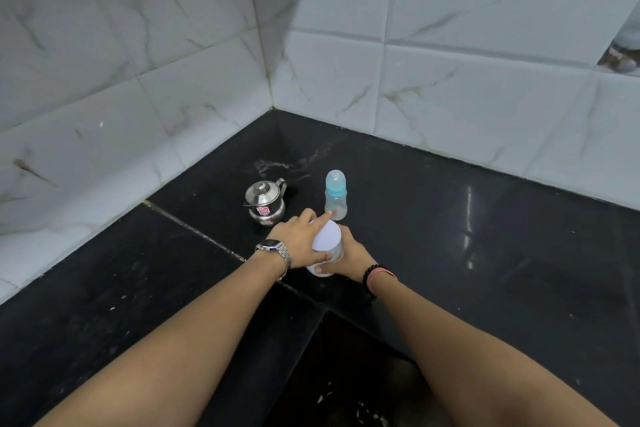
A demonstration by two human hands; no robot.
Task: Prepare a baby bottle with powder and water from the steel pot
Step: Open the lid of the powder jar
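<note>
Head view is showing both hands working on a white-lidded powder container (pixel 327 246) at the near edge of the black counter (pixel 485 218). Left hand (pixel 300 240) is gripping the white lid (pixel 327 236), thumb on the near rim and forefinger stretched across the far rim. Right hand (pixel 351 258) is wrapping around the clear body from the right side, holding it tilted toward the camera.

Baby bottle (pixel 335 195) is standing upright just beyond the container, its blue collar and clear cap in place; it is looking empty, though that cannot be confirmed. Steel pot (pixel 265 202) is sitting lidded to the bottle's left, apart from it, handle turned toward the wall.

Assessment: the container appears to be light, rigid plastic with smooth walls, so it is likely calling for a firm wrap around the body while the lid is being worked at its rim. The bottle is narrow and tall, probably light and prone to tipping; it is best held around the body below the collar. The pot is likely the heaviest item and possibly warm, so the handle is the safe hold.
</note>
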